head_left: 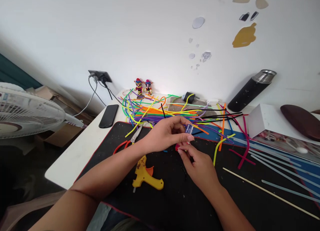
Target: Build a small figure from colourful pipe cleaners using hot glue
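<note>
The left hand [171,134] grasps a small blue-labelled container [189,129], contents unseen, toward the mat's [172,204] back edge; the right hand [201,162] pinches a red piece [177,147] just below. Probably a gluing step, calling for steadiness. By the table's [66,161] back edge, a flask [245,94] hides its contents

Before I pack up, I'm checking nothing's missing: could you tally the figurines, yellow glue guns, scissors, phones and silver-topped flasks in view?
Figurines: 2
Yellow glue gun: 1
Scissors (partly hidden): 1
Phone: 1
Silver-topped flask: 1
Total: 6
</note>
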{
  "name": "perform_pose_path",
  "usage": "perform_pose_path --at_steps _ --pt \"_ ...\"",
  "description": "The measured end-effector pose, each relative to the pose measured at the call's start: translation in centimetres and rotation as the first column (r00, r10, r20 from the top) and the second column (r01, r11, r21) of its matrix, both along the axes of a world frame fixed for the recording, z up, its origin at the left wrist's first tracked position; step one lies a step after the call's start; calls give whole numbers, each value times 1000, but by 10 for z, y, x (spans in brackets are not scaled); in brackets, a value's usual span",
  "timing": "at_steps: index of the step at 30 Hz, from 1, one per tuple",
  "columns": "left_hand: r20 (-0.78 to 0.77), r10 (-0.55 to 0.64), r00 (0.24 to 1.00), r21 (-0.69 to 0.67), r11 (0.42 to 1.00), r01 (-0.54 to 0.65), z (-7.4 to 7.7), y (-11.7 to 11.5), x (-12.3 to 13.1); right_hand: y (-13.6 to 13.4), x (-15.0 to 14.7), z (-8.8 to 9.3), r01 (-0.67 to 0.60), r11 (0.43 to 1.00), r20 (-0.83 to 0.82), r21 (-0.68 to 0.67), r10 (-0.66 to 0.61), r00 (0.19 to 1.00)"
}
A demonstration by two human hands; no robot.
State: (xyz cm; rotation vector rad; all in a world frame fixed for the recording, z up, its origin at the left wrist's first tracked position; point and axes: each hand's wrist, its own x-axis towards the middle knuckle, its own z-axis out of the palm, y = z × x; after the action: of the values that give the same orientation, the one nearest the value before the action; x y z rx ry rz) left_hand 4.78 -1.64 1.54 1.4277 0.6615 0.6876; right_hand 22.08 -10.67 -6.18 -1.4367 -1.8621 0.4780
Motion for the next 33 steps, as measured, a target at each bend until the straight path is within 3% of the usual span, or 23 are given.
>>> perform_pose_path --at_steps 7,10,12,18,25,33 --pt "84 -27 996 -88 996 34 4 8 -6 0 1 -4 12 999 -21 -46 -13 1000" --pt "132 25 991 -146 989 -5 0 18 -10 0 0 -5 18 999 -29 -43 -19 999" --pt "124 74 990 -142 988 -56 -5 25 -12 1 0 -5 16 999 -31 -50 -17 999" --pt "45 20 999 -85 996 -17 -19 30 -8 1 0 -6 11 997 -37 -76 -14 999" --pt "16 44 999 -46 998 -44 -19 30 -8 0 -1 -8 -8 996 -57 -88 3 998" --pt "-13 -6 1000 -71 997 5 -14 27 -7 1 0 -9 -16 994 -34 -104 12 999"
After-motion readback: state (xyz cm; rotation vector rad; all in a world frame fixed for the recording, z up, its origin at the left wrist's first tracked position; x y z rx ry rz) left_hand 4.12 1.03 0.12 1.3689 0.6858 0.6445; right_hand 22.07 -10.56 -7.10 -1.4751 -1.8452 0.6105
